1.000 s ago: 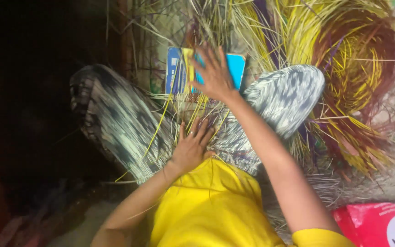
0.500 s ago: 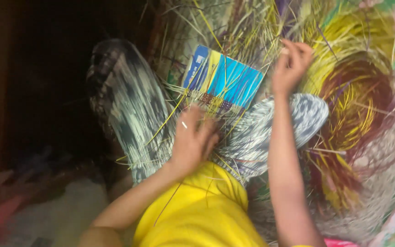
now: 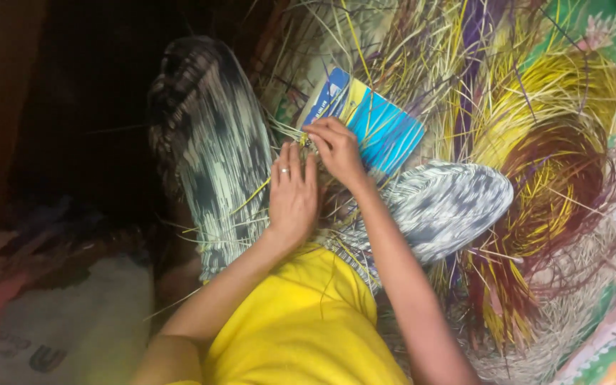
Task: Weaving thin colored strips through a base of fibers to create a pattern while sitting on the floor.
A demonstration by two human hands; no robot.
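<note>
I sit cross-legged in patterned grey-and-white trousers and a yellow top. On my lap lies a small woven strip of straw [image 3: 316, 158] resting against a blue and yellow booklet [image 3: 379, 125]. My left hand [image 3: 292, 196], with a ring on one finger, lies flat on the strips and presses them down. My right hand [image 3: 335, 148] pinches thin straw strands at the near edge of the weave, right beside the left fingertips. Loose yellow strands [image 3: 251, 196] trail over my left knee.
A big heap of dyed straw [image 3: 536, 142] in yellow, maroon and purple fills the right side. Pale undyed straw [image 3: 572, 299] lies lower right on a colourful printed mat [image 3: 607, 342]. A light sack [image 3: 51, 328] lies at lower left; the far left is dark.
My right hand came back from the straw heap on the right to the weave on my lap. My left hand stayed on the strips, shifting slightly up. The view swung left.
</note>
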